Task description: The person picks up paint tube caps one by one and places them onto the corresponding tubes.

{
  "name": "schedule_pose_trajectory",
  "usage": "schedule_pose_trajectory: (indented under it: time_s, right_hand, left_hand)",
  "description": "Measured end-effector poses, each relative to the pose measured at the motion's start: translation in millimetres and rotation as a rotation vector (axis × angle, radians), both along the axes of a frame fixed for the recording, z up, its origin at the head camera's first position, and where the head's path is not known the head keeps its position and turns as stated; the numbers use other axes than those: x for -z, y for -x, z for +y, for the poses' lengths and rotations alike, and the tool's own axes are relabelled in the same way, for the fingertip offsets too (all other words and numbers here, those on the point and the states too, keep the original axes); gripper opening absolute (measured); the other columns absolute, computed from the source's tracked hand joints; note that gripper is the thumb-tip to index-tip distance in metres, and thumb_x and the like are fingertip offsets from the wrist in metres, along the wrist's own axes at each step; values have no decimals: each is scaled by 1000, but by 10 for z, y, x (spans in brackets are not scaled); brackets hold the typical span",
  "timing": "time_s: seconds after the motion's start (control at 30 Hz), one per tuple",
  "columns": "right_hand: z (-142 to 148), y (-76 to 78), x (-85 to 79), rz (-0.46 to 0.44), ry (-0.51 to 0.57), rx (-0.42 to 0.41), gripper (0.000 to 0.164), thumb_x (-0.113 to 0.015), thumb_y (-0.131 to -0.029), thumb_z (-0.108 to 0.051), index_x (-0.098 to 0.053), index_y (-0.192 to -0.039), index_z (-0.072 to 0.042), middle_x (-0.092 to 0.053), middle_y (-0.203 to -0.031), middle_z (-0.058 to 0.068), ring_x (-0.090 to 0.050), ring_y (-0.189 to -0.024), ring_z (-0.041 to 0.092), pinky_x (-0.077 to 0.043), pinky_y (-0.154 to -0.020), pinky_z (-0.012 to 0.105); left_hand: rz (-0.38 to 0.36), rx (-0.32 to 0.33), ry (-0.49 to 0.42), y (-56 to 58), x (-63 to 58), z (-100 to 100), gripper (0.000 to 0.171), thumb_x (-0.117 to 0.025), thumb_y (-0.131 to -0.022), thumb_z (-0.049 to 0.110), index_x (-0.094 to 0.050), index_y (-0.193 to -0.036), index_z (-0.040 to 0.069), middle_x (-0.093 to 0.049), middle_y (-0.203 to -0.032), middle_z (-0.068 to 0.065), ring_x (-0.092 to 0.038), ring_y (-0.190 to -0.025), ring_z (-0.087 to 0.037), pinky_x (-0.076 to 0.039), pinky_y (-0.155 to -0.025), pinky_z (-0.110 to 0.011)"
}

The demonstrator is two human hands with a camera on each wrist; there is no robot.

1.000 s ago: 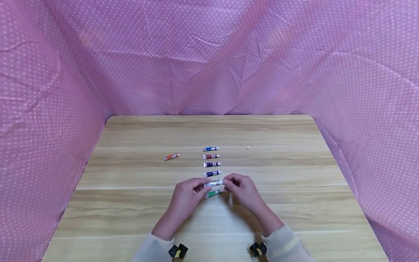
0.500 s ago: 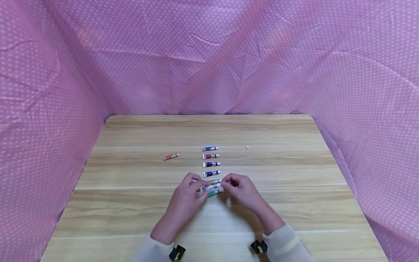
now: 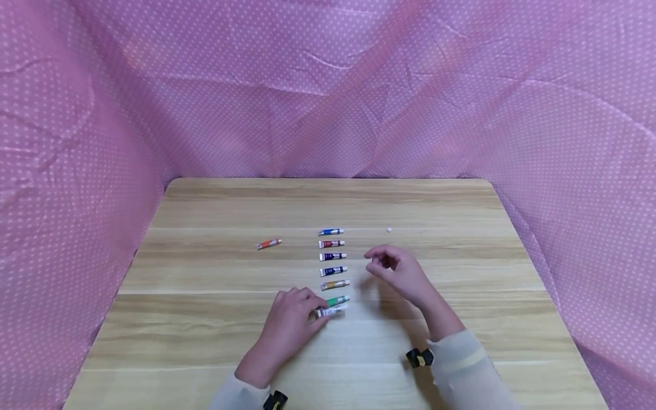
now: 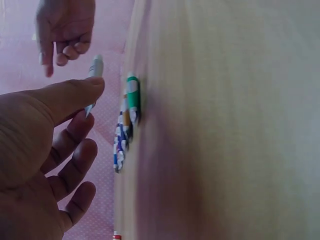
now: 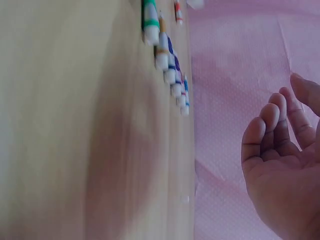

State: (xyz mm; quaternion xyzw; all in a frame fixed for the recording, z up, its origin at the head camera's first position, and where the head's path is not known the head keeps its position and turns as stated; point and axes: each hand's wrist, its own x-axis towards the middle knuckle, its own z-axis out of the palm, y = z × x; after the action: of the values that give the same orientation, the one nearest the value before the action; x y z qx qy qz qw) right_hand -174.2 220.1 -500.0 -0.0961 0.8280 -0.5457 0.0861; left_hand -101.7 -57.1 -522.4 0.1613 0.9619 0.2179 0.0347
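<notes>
My left hand [image 3: 292, 319] pinches a white paint tube [image 3: 331, 311] between thumb and fingers, just on the near side of a green paint tube [image 3: 338, 300]. In the left wrist view the white tube [image 4: 96, 66] sticks up past my thumb, its narrower end pointing toward the right hand. My right hand [image 3: 400, 273] hovers to the right of the tubes, apart from them, fingers loosely bent and nothing visible in them. Beyond the green tube lie an ochre tube [image 3: 335, 285], a dark blue tube [image 3: 333, 271], a purple tube [image 3: 333, 257], a red tube [image 3: 331, 244] and a blue tube [image 3: 331, 232].
An orange tube [image 3: 269, 244] lies by itself left of the row. A small white cap [image 3: 389, 230] sits at the right, farther back. The wooden table [image 3: 205, 330] is enclosed by pink dotted cloth [image 3: 328, 102] at the back and sides.
Both hands were at the white tube over the row. My left hand has brought it nearer, past the ochre and green tubes. My right hand has left it, moving right and away.
</notes>
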Motion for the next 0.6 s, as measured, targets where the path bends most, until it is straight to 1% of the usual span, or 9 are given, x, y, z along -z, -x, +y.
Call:
schedule_pose_trajectory:
  time_s: [0.17,0.33,0.4,0.5,0.6]
  right_hand:
    - [162,132,-37,11,69,48,29,-76,-102,-14,-71,-126,2,-66,-99,2,-61,-86,12,-52,-73,21]
    - [314,273,-50,-6,124,129,32,-74,-104,-14,-68,-128,5,-64,-98,-6,-60,-87,7,-52,-74,19]
    - [352,335,-53,-17,146,152,33,-74,-104,-14,-67,-130,5,-64,-97,-9,-59,-87,6,-51,-74,19]
    - [382,435,-46,-8,173,159,34,-74,-103,-12,-66,-131,6,-64,-95,-11,-58,-84,5,-50,-72,18]
    - [393,507,-36,12,176,160,34,-74,-102,-8,-66,-132,6,-64,-92,-12,-58,-80,4,-48,-69,17]
  left_hand:
    - [-9,35,19,-12,95,-23,22,-88,-89,42,-83,-107,30,-77,-104,13,-62,-94,-10,-44,-88,-36]
    - [-38,66,26,-11,162,-31,22,-88,-90,42,-83,-107,30,-77,-105,13,-63,-99,-12,-42,-91,-38]
    - [-38,73,25,-16,183,-35,21,-88,-89,42,-83,-106,30,-77,-104,13,-62,-98,-12,-41,-91,-38]
    - [-45,71,24,-22,205,-35,21,-89,-88,41,-83,-105,30,-76,-102,13,-60,-96,-11,-39,-90,-37]
    - [-52,66,20,-29,212,-29,22,-89,-88,42,-83,-105,30,-75,-100,14,-59,-95,-11,-39,-90,-37]
